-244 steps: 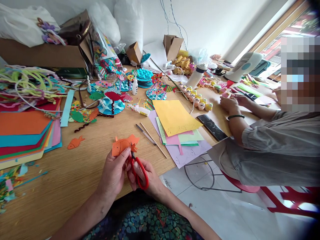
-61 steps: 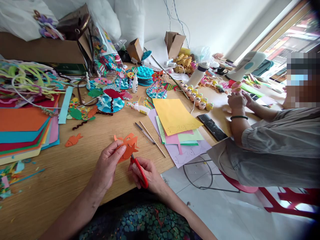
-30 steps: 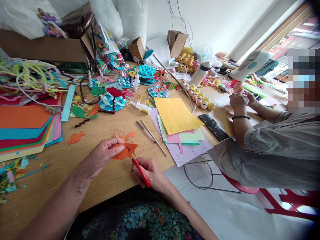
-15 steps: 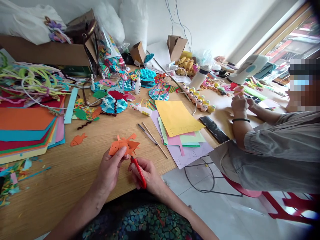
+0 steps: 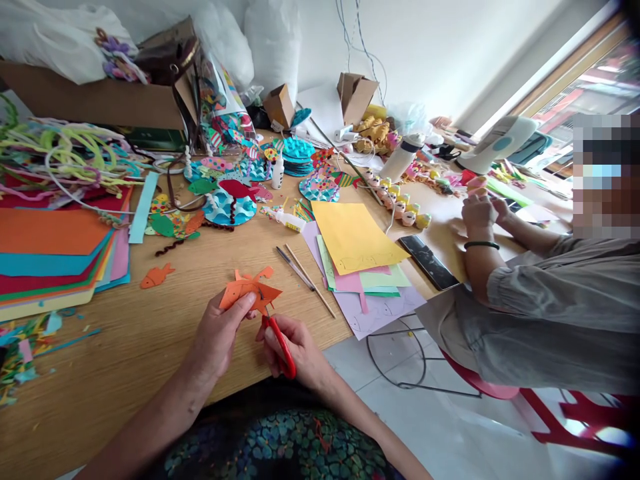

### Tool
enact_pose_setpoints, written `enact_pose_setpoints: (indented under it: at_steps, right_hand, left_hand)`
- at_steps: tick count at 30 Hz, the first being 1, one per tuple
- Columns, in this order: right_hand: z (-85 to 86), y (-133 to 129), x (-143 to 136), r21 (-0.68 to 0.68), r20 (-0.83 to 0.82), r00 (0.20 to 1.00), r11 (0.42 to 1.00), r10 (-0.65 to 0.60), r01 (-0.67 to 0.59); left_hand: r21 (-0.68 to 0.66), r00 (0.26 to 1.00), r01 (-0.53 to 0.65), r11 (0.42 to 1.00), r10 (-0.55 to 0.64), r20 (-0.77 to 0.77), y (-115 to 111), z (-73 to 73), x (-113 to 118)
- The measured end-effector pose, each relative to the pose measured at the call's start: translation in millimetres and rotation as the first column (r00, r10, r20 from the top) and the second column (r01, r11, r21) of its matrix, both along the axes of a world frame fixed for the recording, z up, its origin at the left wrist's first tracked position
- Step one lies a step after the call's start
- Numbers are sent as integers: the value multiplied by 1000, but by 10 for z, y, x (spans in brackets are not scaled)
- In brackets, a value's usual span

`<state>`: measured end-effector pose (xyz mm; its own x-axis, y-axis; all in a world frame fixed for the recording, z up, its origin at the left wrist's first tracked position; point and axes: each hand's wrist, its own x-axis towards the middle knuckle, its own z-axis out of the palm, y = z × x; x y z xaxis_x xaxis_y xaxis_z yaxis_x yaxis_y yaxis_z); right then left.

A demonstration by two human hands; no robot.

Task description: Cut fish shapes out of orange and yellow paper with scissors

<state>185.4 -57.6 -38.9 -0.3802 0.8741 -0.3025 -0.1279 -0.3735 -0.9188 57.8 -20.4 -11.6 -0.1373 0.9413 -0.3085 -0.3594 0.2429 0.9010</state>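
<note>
Between the thumb and fingers of my left hand [image 5: 226, 328] is a piece of orange paper [image 5: 261, 294], partly cut, with drawn lines and jagged edges. My right hand [image 5: 295, 347] is closed round the red handles of a pair of scissors [image 5: 283, 350]. The scissor blades meet the lower right edge of the orange paper; how far apart they are is hard to see. To the left on the table lies a cut-out orange paper fish [image 5: 157, 275].
Stacked coloured paper [image 5: 50, 233] lies at the left, with paper scraps [image 5: 25, 353] below it. A pen [image 5: 295, 268] and a thin stick [image 5: 311, 280] lie beside yellow paper [image 5: 357, 237]. A phone [image 5: 427, 261] is near a co-worker's hands [image 5: 480, 210]. Glue bottles [image 5: 291, 222] stand behind.
The scissors and my right hand have shifted slightly right. The orange paper has turned a little in my left hand, and the camera view has moved slightly.
</note>
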Motion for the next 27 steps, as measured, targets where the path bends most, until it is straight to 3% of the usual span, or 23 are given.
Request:
enact_pose_setpoints:
  at_steps: [16,27]
  right_hand:
    - [1,-7,34,-1,-22,999,1000,31,-31]
    - [-36,-11,36,-47,-149,988,998,29,-37]
  left_hand:
    - [-4,987,93,996,-93,-128,39,-31,-27]
    - [-29,996,82,996,-83,-43,40,5,1]
